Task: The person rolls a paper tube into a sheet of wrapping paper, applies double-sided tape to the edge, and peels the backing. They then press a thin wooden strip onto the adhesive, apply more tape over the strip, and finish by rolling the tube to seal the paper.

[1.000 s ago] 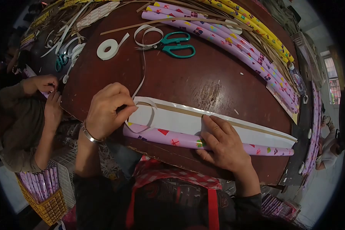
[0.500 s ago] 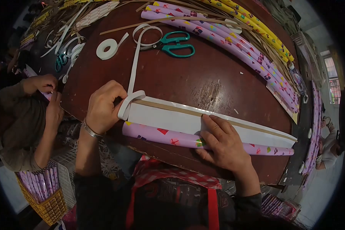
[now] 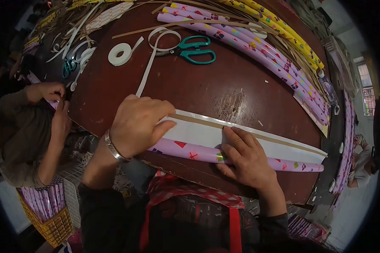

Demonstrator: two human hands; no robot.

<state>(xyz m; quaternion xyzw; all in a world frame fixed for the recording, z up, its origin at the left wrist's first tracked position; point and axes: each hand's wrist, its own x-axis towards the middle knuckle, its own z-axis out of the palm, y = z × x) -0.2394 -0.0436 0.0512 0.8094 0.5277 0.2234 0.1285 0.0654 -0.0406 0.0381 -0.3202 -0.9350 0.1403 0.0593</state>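
A sheet of lilac patterned wrapping paper (image 3: 183, 152), partly rolled, lies across the front of the table with its white inner side (image 3: 194, 131) up. Along the sheet's far edge runs a narrow brown strip (image 3: 200, 119). My left hand (image 3: 141, 124) covers the left end, thumb and forefinger apart over the paper and strip; its other fingers are partly hidden. My right hand (image 3: 247, 158) rests spread on the sheet and roll, fingertips at the brown strip. A white tape strip (image 3: 147, 76) leads from behind my left hand towards teal-handled scissors (image 3: 196, 49).
A white tape roll (image 3: 119, 55) lies left of the scissors. Lilac rolls (image 3: 240, 46) and yellow rolls (image 3: 278, 29) line the far side with brown strips. At left, a co-worker's hands (image 3: 59, 101) work above a yellow basket (image 3: 52, 227) of rolls.
My left hand has moved right and onto the sheet, its thumb and forefinger now apart. The white tape loop at the left end is now hidden. My right hand has stayed in place.
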